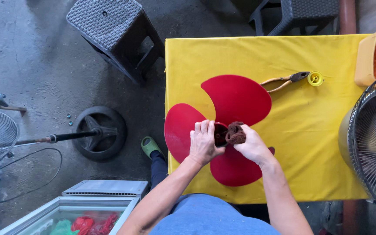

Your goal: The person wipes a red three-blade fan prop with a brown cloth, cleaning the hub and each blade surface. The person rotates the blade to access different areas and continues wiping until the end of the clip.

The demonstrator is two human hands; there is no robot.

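A: Where is the red fan blade (236,102) kept?

B: It is laid flat on the yellow table (323,165), its hub (219,134) steadied by the left hand (204,142), fingers curled closed over the hub's left rim.

A: And the right hand (252,146)?

B: A dark brown cloth (236,132) is pinched in it and pressed against the hub's right side, wrist bent inward. Beyond the blade, pliers (286,80) and a yellow cap (315,78) are left within reach
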